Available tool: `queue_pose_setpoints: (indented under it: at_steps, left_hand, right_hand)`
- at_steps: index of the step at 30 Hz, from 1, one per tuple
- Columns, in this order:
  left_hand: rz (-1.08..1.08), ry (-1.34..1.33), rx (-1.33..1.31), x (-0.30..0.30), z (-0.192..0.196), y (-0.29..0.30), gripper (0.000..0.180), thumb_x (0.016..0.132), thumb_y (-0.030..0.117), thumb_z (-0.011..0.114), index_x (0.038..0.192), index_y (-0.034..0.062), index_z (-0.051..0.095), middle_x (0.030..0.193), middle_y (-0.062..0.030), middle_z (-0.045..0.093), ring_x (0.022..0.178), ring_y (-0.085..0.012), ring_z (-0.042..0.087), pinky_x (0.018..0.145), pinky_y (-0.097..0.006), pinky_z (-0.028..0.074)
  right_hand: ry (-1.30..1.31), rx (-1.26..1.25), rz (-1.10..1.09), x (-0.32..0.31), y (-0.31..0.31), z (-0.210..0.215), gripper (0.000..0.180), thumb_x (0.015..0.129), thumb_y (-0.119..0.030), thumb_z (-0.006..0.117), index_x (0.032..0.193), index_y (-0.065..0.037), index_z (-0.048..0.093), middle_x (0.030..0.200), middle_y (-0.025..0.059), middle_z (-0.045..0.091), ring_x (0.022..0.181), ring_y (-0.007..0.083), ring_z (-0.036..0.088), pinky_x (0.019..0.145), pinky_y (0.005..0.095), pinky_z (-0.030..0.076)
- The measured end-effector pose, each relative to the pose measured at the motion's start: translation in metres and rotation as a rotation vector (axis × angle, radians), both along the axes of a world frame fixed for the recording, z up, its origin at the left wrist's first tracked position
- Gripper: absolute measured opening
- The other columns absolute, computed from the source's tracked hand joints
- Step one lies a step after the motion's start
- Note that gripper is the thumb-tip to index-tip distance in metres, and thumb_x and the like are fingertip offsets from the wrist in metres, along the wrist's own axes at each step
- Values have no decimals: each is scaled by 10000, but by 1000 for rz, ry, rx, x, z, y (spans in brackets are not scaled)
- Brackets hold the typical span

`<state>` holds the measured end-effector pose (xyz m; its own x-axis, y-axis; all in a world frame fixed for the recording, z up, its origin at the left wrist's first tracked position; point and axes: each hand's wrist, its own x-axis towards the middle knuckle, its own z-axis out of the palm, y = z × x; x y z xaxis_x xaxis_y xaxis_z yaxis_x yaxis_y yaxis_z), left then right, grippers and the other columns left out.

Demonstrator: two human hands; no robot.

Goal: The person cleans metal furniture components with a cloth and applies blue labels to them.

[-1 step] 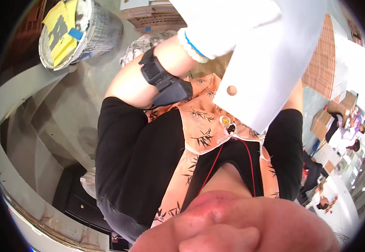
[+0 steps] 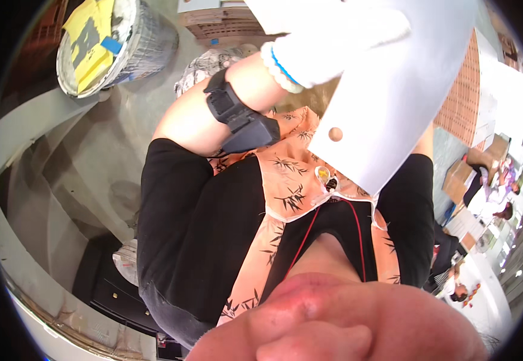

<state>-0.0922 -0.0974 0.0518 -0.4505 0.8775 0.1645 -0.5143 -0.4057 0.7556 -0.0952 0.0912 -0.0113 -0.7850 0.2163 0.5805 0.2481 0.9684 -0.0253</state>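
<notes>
My left hand point(image 2: 339, 45), in a white glove, reaches in from the left and lies against a large white panel point(image 2: 388, 114). Its thumb lies along the panel's face; the other fingers blend into the white glare. The smooth panel hangs at a slant in front of my apron point(image 2: 288, 180), with a round hole point(image 2: 335, 133) near its lower left corner. A pale beaded bracelet and a blue band point(image 2: 281, 66) circle my left wrist, and a black strapped device point(image 2: 240, 120) sits on that forearm. Part of my right arm point(image 2: 423, 143) shows beside the panel; my right hand is hidden.
A smeared bucket point(image 2: 147, 45) at the upper left holds yellow sheets point(image 2: 90, 45) and a blue piece. Stacks of brown slatted material stand at the top point(image 2: 222, 24) and right point(image 2: 457, 96). Cardboard boxes point(image 2: 457, 180) and several people are farther off at right. A curved pale ledge point(image 2: 39, 129) runs along the left.
My left hand and the white panel appear slightly lower and farther right. The background has shifted a little too. The hand stays at the same place on the panel.
</notes>
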Motion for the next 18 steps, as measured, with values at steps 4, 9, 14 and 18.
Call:
queue_pose_setpoints:
  at_steps: [4,9,14,18]
  left_hand:
    - [296,571,169,0,9,4,347,1006,311,639,1169,9,687,964,-93,713,867,-132,652,770,-280,512]
    - [238,561,41,-10,10,-3,303,1035,154,531,1248,-21,656,1273,-163,671,1186,-277,639,1046,-370,484]
    - [561,490,204,-7,30,7,293,1039,219,533,1129,7,716,1142,-187,698,1018,-274,682,903,-357,540]
    - [550,560,140,-14,30,-4,298,1036,213,545,1174,1,703,1159,-170,700,1055,-298,670,943,-357,528]
  right_hand:
    - [-18,82,1,-33,-4,32,366,921,-245,687,1209,-28,630,1057,185,650,916,349,650,801,426,549]
    - [166,42,242,-78,-61,36,397,856,-334,727,1099,-28,664,1054,195,650,903,351,648,780,471,533]
    - [-153,-384,560,-81,-179,56,392,845,-388,706,1007,-31,697,1043,213,645,902,367,645,783,493,516]
    - [-177,-437,633,-92,-220,47,396,845,-402,696,979,-30,708,1037,219,646,900,368,644,776,495,511]
